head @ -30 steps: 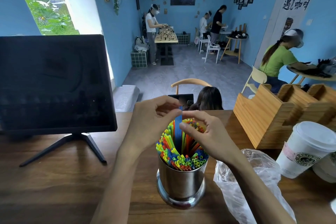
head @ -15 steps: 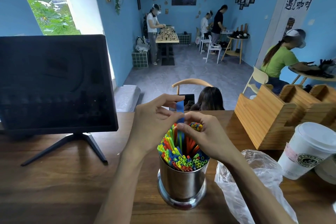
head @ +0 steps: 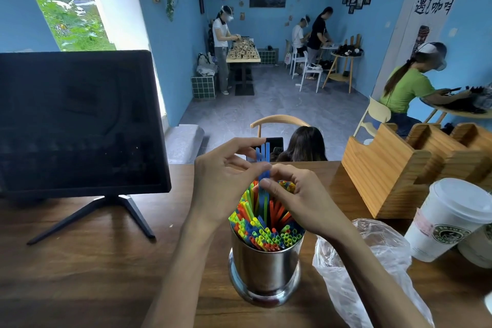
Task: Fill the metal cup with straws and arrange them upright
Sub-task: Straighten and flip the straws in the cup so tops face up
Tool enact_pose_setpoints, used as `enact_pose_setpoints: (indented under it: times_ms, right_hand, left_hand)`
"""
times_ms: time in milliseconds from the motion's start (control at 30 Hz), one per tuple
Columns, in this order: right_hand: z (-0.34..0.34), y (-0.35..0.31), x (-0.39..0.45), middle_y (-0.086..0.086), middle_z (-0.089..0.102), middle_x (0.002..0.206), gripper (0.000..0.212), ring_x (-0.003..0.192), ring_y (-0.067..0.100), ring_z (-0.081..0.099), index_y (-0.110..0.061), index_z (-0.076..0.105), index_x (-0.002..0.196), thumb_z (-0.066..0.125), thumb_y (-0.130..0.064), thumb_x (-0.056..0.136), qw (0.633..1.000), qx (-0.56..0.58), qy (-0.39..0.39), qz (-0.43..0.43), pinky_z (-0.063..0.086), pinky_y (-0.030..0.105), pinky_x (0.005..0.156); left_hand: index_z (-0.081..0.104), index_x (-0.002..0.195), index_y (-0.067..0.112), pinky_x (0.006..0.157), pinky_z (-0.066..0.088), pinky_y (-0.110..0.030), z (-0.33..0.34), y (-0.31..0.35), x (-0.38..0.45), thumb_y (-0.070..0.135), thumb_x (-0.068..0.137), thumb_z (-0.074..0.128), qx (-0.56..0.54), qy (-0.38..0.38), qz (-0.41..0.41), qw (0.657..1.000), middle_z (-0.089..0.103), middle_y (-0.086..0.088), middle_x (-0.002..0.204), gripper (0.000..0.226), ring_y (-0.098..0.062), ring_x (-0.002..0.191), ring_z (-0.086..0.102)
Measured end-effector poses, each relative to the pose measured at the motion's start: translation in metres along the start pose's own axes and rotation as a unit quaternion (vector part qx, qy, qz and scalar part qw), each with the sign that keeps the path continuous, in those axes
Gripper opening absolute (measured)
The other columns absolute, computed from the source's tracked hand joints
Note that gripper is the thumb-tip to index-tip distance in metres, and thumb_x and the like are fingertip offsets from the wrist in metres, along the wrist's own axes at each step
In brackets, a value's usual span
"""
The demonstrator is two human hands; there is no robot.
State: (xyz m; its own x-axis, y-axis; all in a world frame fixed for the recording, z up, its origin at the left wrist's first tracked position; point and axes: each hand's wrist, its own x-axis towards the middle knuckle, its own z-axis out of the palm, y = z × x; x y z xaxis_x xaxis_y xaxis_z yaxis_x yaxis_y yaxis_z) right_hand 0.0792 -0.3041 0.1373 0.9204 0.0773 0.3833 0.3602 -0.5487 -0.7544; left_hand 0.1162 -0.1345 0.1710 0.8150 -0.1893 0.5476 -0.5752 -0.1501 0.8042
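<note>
1. Standing on the wooden table (head: 80, 274), nearest the viewer, the metal cup (head: 265, 271) is packed with coloured straws (head: 266, 231)
2. Crumpled plastic bag (head: 367, 261) lies just right of the cup; lidded paper coffee cup (head: 447, 221) further right
3. Above the cup, right hand (head: 298, 202) fingers curled, pinching blue straws (head: 264, 168) that stick up past the rest
4. Left hand (head: 226, 176) fingers bent, thumb and fingertips closed on the same blue straws
5. Dark monitor (head: 80, 125) left of cup, wooden organizer (head: 399, 168) right and behind
</note>
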Motion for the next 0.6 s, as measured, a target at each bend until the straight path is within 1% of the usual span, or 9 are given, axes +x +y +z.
enact_pose_setpoints:
  times_ms: [100, 167, 200, 267, 333, 433, 500, 600]
  right_hand:
    - [-0.0010, -0.0012, -0.0006, -0.019, 0.071, 0.100, 0.015, 0.105, 0.001, 0.062, -0.028, 0.074, 0.096, 0.061, -0.035, 0.099, 1.000, -0.010, -0.006, 0.001, 0.048, 0.028, 0.092]
    - [-0.0022, -0.0019, -0.0010, -0.017, 0.070, 0.101, 0.017, 0.105, 0.002, 0.061, -0.028, 0.074, 0.095, 0.061, -0.038, 0.098, 1.000, -0.013, -0.007, 0.003, 0.047, 0.031, 0.093]
    - [-0.0025, -0.0022, -0.0010, -0.015, 0.070, 0.102, 0.016, 0.105, 0.003, 0.061, -0.029, 0.074, 0.094, 0.062, -0.039, 0.097, 1.000, -0.013, -0.009, 0.004, 0.048, 0.033, 0.093]
    - [-0.0023, -0.0026, -0.0012, -0.014, 0.069, 0.100, 0.009, 0.104, 0.004, 0.061, -0.037, 0.072, 0.094, 0.065, -0.041, 0.095, 1.000, -0.017, -0.016, 0.009, 0.049, 0.037, 0.092]
    - [-0.0018, -0.0026, -0.0013, -0.013, 0.068, 0.100, 0.003, 0.102, 0.004, 0.061, -0.042, 0.070, 0.095, 0.067, -0.040, 0.093, 1.000, -0.019, -0.013, 0.014, 0.051, 0.039, 0.092]
    - [-0.0025, -0.0016, -0.0014, -0.010, 0.069, 0.103, 0.012, 0.103, 0.005, 0.061, -0.034, 0.074, 0.099, 0.066, -0.042, 0.093, 0.999, -0.028, -0.015, 0.015, 0.051, 0.039, 0.091]
    - [-0.0025, -0.0013, -0.0009, -0.009, 0.069, 0.105, 0.018, 0.103, 0.005, 0.061, -0.030, 0.075, 0.103, 0.064, -0.042, 0.095, 0.999, -0.036, -0.024, 0.013, 0.051, 0.039, 0.090]
    - [-0.0022, -0.0011, -0.0005, -0.011, 0.069, 0.107, 0.019, 0.104, 0.003, 0.061, -0.031, 0.075, 0.106, 0.063, -0.042, 0.096, 0.998, -0.048, -0.030, 0.011, 0.051, 0.033, 0.090]
  left_hand:
    - [0.071, 0.104, 0.043, 0.065, 0.055, -0.013, 0.0006, -0.0006, 0.0004, 0.016, 0.075, 0.088, 0.006, -0.002, 0.002, 1.000, 0.072, 0.016, 0.088, 0.043, -0.003, 0.073, 0.072]
    - [0.072, 0.104, 0.043, 0.065, 0.056, -0.015, 0.0005, -0.0012, 0.0008, 0.014, 0.075, 0.088, 0.000, -0.006, 0.000, 1.000, 0.072, 0.014, 0.088, 0.044, -0.005, 0.072, 0.071]
    - [0.073, 0.103, 0.042, 0.065, 0.056, -0.016, 0.0005, -0.0015, 0.0011, 0.014, 0.074, 0.089, -0.001, -0.007, 0.000, 1.000, 0.073, 0.013, 0.089, 0.043, -0.006, 0.072, 0.071]
    - [0.074, 0.100, 0.040, 0.066, 0.057, -0.017, 0.0006, -0.0028, 0.0019, 0.017, 0.073, 0.090, -0.002, -0.003, -0.001, 1.000, 0.074, 0.013, 0.089, 0.038, -0.006, 0.072, 0.072]
    - [0.075, 0.098, 0.040, 0.066, 0.057, -0.018, 0.0003, -0.0042, 0.0027, 0.021, 0.072, 0.090, 0.000, -0.001, -0.001, 1.000, 0.075, 0.014, 0.088, 0.035, -0.006, 0.073, 0.072]
    - [0.074, 0.102, 0.041, 0.066, 0.058, -0.020, 0.0010, -0.0042, 0.0030, 0.020, 0.074, 0.089, 0.008, -0.013, 0.010, 1.000, 0.074, 0.012, 0.091, 0.038, -0.007, 0.073, 0.071]
    - [0.073, 0.104, 0.042, 0.067, 0.057, -0.017, 0.0010, -0.0043, 0.0026, 0.020, 0.075, 0.088, 0.018, -0.017, 0.019, 1.000, 0.074, 0.013, 0.094, 0.039, -0.006, 0.074, 0.071]
    - [0.074, 0.103, 0.042, 0.067, 0.055, -0.014, -0.0005, -0.0079, 0.0024, 0.024, 0.076, 0.087, 0.033, -0.013, 0.028, 0.999, 0.073, 0.018, 0.094, 0.035, -0.004, 0.077, 0.071]
